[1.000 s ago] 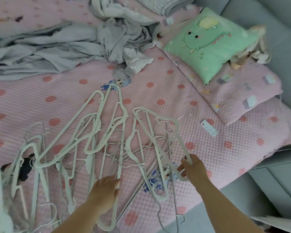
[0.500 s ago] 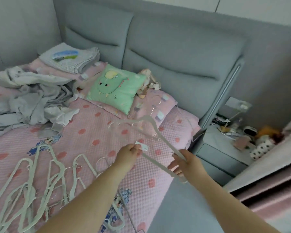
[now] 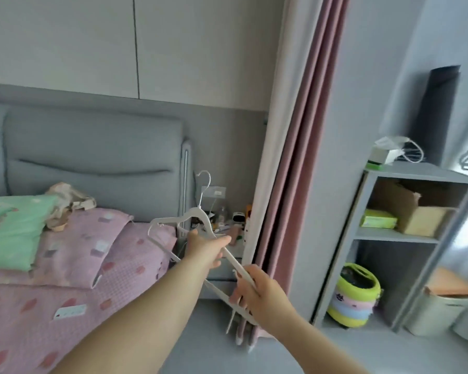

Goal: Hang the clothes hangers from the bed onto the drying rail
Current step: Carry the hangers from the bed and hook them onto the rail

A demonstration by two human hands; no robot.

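Head view: white hanger (image 3: 199, 210) is gripped mid-frame by left hand (image 3: 206, 249) and right hand (image 3: 257, 290), over the bed (image 3: 65, 265) edge; curtain (image 3: 303, 157) just right, open floor (image 3: 222, 352) below.

Bed (image 3: 65, 306) at left, pillow (image 3: 8, 230) on it, curtain (image 3: 303, 157) right of bed, shelf unit (image 3: 397, 237) further right
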